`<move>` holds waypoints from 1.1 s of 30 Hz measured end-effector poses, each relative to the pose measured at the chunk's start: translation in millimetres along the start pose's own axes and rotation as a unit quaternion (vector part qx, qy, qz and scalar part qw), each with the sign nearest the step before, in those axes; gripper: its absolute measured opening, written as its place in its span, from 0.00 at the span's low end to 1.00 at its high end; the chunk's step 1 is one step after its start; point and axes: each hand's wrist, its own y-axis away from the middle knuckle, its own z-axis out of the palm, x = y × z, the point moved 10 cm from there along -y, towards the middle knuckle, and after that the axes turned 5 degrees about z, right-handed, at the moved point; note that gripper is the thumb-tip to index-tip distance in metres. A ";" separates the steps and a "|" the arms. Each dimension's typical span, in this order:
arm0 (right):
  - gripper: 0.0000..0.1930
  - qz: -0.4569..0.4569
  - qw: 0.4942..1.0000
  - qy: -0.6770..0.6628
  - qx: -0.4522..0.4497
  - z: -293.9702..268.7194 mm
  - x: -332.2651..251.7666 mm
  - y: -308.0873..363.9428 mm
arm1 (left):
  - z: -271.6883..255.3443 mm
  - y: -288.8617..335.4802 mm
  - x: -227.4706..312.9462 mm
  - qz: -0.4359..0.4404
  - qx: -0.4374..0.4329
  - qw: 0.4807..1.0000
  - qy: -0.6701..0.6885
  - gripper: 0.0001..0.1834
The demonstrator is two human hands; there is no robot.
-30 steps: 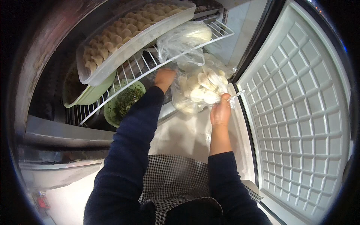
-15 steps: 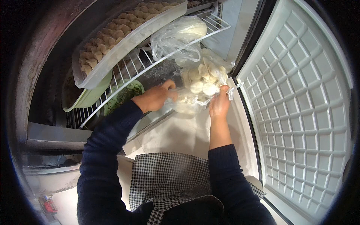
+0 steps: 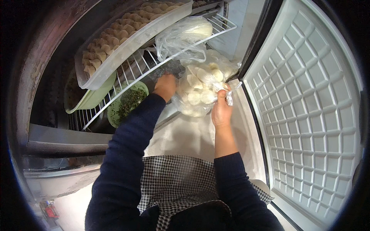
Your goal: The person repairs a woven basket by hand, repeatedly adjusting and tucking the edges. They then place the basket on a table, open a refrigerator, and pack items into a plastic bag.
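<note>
My right hand is closed on the gathered, twisted neck of a clear plastic bag of dumplings. The pale, rounded dumplings bulge through the film, and the bag hangs at the front of an open freezer. To the left of the bag, my left hand reaches in beneath the wire shelf, close to the bag's side. Its back faces me and its fingers are mostly hidden, so I cannot tell what they touch. Another clear bag lies partly behind the held one.
On the white wire shelf stand a long tray with rows of dumplings and a knotted clear bag. A green bowl of chopped dark greens sits below. The gridded white door stands wide at the right.
My left hand has left the front of the bag and moved up and inward under the shelf. My right hand and the bag have shifted slightly down and left. More of the green bowl shows.
</note>
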 end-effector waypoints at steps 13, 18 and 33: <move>0.21 -0.071 0.971 0.208 -0.097 38.6 -45.1 18.6 | -49.8 3.5 25.6 0.059 -0.046 0.997 0.004 0.35; 0.13 -0.006 0.946 0.224 -0.234 50.0 -40.2 7.8 | -68.1 6.5 1.0 0.054 0.050 0.994 0.078 0.38; 0.10 -0.202 0.794 0.431 -0.379 118.8 -8.9 69.8 | -39.6 3.2 -78.4 0.124 0.115 0.985 0.041 0.35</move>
